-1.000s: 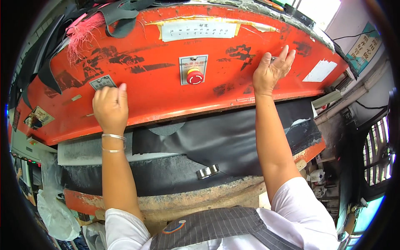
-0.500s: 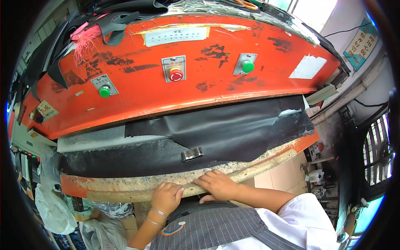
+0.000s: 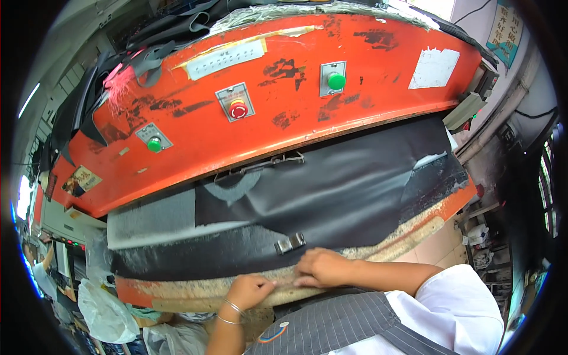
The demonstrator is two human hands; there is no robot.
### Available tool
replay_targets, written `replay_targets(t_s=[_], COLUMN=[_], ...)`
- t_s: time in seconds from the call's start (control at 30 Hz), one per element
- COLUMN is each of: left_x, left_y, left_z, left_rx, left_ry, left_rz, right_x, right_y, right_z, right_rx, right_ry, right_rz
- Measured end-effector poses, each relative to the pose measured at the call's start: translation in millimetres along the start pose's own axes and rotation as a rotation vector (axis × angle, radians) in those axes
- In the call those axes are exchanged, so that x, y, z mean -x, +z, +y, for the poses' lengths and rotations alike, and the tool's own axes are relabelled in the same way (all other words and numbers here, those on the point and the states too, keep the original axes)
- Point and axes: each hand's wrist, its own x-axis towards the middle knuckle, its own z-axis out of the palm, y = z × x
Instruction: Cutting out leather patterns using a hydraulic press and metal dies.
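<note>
My left hand [image 3: 251,291], with bangles at its wrist, rests at the worn front ledge [image 3: 195,290] of an orange press, fingers curled together. My right hand [image 3: 323,268] bends over the same ledge just to its right, fingers curled down and close together. Whether either hand holds something small does not show. Just beyond my right hand a small metal cutting die [image 3: 290,243] stands at the front edge of a black leather sheet [image 3: 331,183]. Towards the back of that sheet, near the press head, is another thin metal die [image 3: 287,158].
Above the bed hangs the orange press head [image 3: 189,142], with a red stop button [image 3: 238,109] and green buttons [image 3: 336,81] on its front. A pale board [image 3: 151,219] lies under the leather at left. Clear plastic bags [image 3: 106,313] hang low at left.
The view has tilted and shifted. The gap under the press head looks taller, uncovering the rear die and a curved grey patch. My right hand has lifted and curled; my left fingers have closed more.
</note>
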Motion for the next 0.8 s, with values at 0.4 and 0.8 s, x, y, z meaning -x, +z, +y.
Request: replay_targets(t_s=[0.4, 0.8], left_x=[-240, -153], left_y=[-80, -46], left_z=[-72, -35], left_rx=[-0.334, 0.065], left_ry=[0.07, 0.335], left_rz=[0.583, 0.78], right_x=[-13, -6], right_y=[56, 16], right_z=[-20, -6], right_rx=[-0.15, -0.84], right_ry=[-0.285, 0.022], right_rz=[-0.054, 0.078])
